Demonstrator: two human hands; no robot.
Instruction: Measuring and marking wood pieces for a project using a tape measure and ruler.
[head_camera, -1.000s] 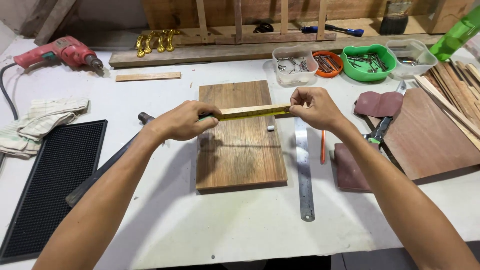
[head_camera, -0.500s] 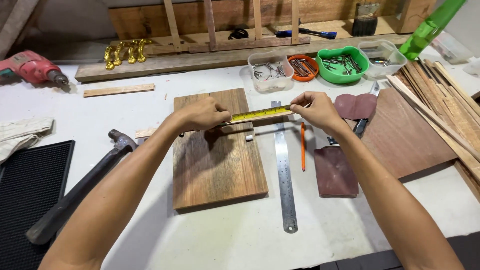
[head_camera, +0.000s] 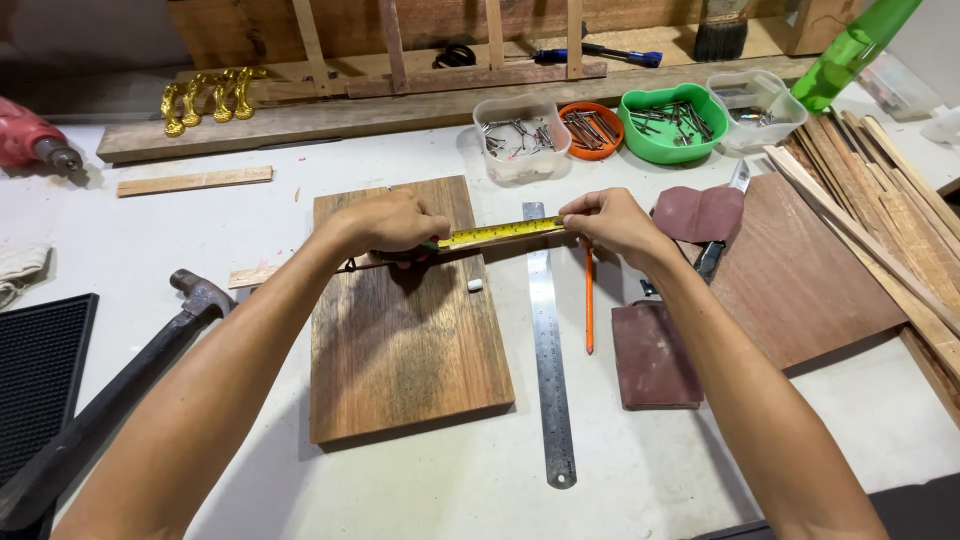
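- White tabletop (head_camera: 250, 230) carried our wooden board (head_camera: 400, 330), with a steel ruler (head_camera: 548, 360) beside it.
- Our left hand (head_camera: 385, 225) and right hand (head_camera: 605, 220) were closed, pinching a yellow tape measure (head_camera: 497, 233) across the board.
- We judged that sagging tape could skew the reading.

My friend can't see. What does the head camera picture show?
Two hands, left hand and right hand, stretch a yellow tape measure across a thin wood strip over a wooden board. A steel ruler, orange pencil and hammer lie nearby.
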